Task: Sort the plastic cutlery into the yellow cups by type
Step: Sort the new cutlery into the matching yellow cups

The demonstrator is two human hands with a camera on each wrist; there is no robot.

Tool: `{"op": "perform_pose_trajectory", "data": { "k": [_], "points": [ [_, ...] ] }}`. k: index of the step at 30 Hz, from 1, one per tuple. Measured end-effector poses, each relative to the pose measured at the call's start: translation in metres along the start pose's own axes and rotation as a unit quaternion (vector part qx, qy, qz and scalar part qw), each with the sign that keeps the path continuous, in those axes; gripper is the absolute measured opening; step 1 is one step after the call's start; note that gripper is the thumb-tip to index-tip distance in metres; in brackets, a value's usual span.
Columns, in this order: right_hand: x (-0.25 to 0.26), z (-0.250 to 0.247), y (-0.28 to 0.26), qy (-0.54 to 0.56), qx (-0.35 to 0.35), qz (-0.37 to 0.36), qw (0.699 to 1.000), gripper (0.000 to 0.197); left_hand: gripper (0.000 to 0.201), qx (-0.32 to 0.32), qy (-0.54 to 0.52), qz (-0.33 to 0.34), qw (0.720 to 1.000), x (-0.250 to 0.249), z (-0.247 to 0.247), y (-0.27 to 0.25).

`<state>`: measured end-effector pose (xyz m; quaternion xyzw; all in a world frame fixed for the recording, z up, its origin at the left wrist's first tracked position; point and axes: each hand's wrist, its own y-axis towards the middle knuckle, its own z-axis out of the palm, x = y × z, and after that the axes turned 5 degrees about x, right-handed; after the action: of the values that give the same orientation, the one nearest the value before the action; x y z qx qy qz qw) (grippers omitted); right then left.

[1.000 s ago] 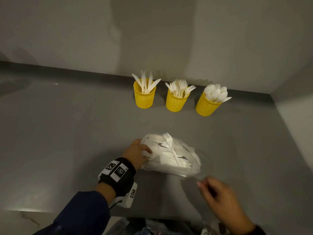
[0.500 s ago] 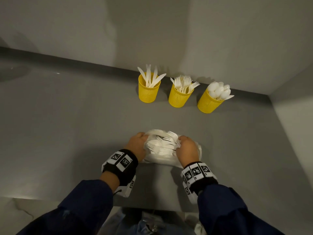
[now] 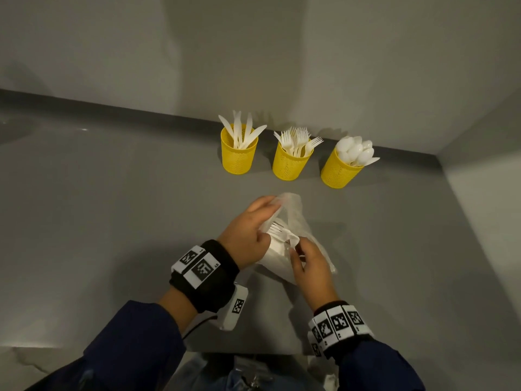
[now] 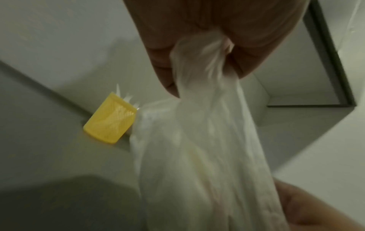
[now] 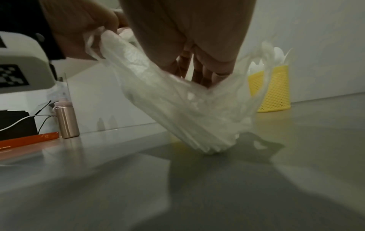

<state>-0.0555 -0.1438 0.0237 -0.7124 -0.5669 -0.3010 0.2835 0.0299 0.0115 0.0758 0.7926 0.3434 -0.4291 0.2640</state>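
Three yellow mesh cups stand in a row by the back wall, holding knives [image 3: 239, 153], forks [image 3: 290, 165] and spoons [image 3: 339, 172]. In front of them a clear plastic bag [image 3: 298, 218] of white cutlery stands tilted on the grey table. My left hand [image 3: 266, 218] grips its bunched upper edge and holds it up; the left wrist view shows the plastic squeezed between my fingers [image 4: 164, 70]. My right hand [image 3: 297, 246] pinches the bag's mouth, with its fingertips [image 5: 203, 78] dipping into the opening. A fork [image 3: 277, 230] shows inside.
The grey table [image 3: 112, 221] ends at walls behind and to the right. In the right wrist view a metallic bottle [image 5: 67, 118], black cables and an orange strip [image 5: 29, 139] sit far off to the left. The front table edge lies near my sleeves.
The bag lay flat under both hands. My left hand has now lifted its top edge so that it stands tilted. My right hand has moved to the bag's mouth.
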Motion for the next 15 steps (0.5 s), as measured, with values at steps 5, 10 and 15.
{"op": "perform_pose_trajectory", "data": {
  "k": [5, 10, 15],
  "points": [
    [-0.010, 0.003, 0.005, -0.019, -0.012, -0.014, 1.000, 0.017, 0.081, 0.025, 0.032, 0.010, 0.999, 0.008, 0.002, 0.000],
    [-0.007, 0.000, 0.010, -0.116, 0.065, 0.009, 0.991, 0.073, 0.081, 0.021, 0.020, 0.007, 1.000, 0.013, -0.007, 0.004],
    [-0.005, 0.005, 0.021, -0.187, 0.089, 0.002, 0.978, 0.089, 0.086, 0.047, 0.048, 0.004, 0.998, 0.018, -0.005, 0.001]
  ]
}}
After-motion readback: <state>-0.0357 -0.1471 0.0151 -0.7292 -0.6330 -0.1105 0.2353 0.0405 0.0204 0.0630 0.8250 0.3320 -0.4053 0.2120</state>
